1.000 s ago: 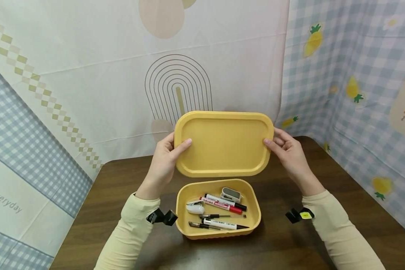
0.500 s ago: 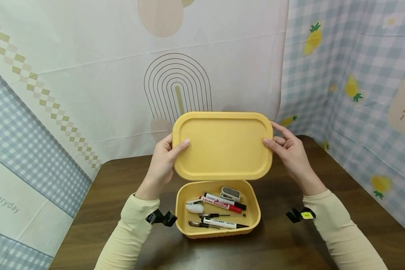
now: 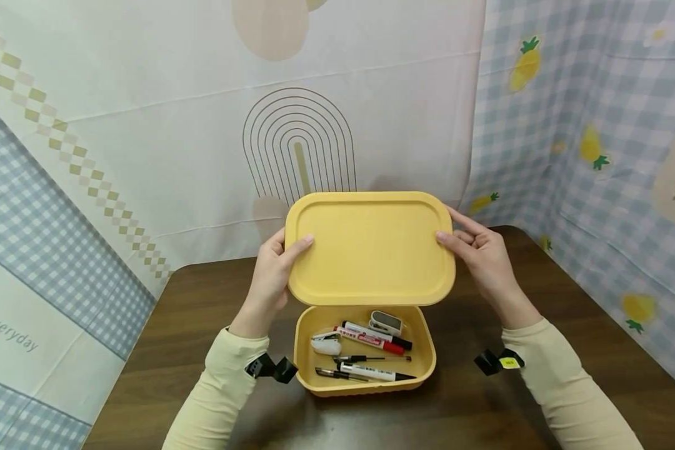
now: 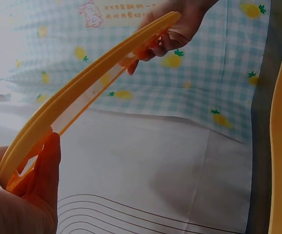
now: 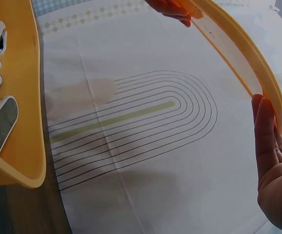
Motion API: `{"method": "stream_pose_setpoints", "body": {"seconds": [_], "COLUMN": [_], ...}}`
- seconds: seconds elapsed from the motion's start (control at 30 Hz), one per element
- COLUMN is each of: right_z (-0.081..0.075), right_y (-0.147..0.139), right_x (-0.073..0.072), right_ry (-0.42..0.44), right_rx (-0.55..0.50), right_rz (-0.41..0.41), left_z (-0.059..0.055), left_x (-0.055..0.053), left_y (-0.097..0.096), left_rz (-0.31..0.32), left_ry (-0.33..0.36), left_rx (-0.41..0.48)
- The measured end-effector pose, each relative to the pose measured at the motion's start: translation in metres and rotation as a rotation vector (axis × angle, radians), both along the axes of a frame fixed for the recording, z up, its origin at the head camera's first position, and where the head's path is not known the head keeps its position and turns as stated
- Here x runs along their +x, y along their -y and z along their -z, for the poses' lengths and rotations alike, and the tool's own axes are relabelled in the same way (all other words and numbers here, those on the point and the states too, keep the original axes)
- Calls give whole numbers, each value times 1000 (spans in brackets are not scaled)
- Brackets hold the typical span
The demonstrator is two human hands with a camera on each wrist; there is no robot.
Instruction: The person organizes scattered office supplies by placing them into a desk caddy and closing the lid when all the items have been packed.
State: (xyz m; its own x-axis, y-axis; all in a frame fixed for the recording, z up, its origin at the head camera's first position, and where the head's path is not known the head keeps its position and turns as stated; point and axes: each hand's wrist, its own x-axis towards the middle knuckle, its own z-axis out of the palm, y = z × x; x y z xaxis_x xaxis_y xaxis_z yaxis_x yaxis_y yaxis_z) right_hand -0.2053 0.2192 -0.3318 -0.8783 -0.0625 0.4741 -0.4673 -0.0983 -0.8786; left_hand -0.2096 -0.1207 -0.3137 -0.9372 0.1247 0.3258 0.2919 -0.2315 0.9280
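A yellow rectangular lid (image 3: 371,250) with rounded corners is held up, tilted, just above and behind a yellow box (image 3: 365,389). My left hand (image 3: 270,275) grips its left edge, thumb on the face towards me and fingers behind. At the opposite edge my right hand (image 3: 480,262) pinches the lid the same way. Both wrist views show fingers curled behind the lid's rim. Inside the box lie a red marker (image 3: 371,340), a black-capped marker (image 3: 402,343), a black-and-white marker (image 3: 374,372), two black pens, a white stapler-like item (image 3: 326,344) and a grey-topped white item (image 3: 386,323).
The box stands on a dark wooden table (image 3: 202,325). Close behind the table hangs a pale printed cloth (image 3: 174,156), and a checked cloth with pineapples (image 3: 540,112) hangs on the right. Small black cameras are strapped to both wrists.
The lid has come down slightly and shifted a little left, its lower edge now overlapping the box's back rim in the head view. Both hands keep their hold; the box contents have not moved.
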Motion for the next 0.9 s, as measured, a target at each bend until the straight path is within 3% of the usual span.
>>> {"method": "stream_pose_setpoints", "body": {"seconds": [0.63, 0.9], "right_z": [1, 3], "right_y": [7, 12], "right_x": [2, 1], "right_ry": [97, 103], "right_rx": [-35, 1], "right_rz": [-3, 80], "left_z": [17, 19], "left_x": [4, 10], "left_y": [-5, -14], "left_rz": [-29, -28], "left_ry": [-6, 29], "left_rx": [14, 117]}}
